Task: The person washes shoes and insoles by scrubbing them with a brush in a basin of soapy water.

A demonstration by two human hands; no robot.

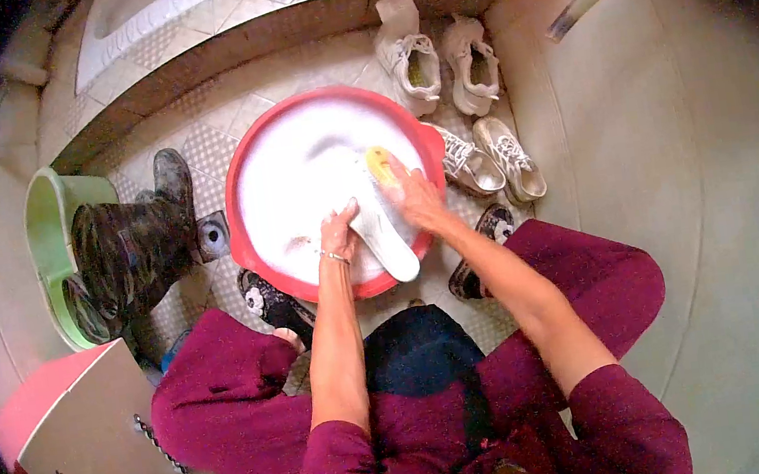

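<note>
I see left hand (pixel 338 233) gripping white insole (pixel 389 240) over foamy red basin (pixel 433 147); right hand's (pixel 420 202) fingers curled round yellow brush (pixel 379 163) beside it. I'd judge scrubbing unfinished; 4 white shoes (pixel 414 70) nearby, can't tell if washed.

A maroon top (pixel 397 453) is being worn, its sleeves (pixel 635 424) being cut short above the elbows, so that both forearms are being left bare. Trousers (pixel 214 390) of a matching maroon are being worn below, their loose legs being marked by soft folds. The wrist above the left hand (pixel 337 233) is being circled by a thin, pale bracelet (pixel 334 257). Dark shoes (pixel 290 312) with white, flower-like patches are being worn.
</note>
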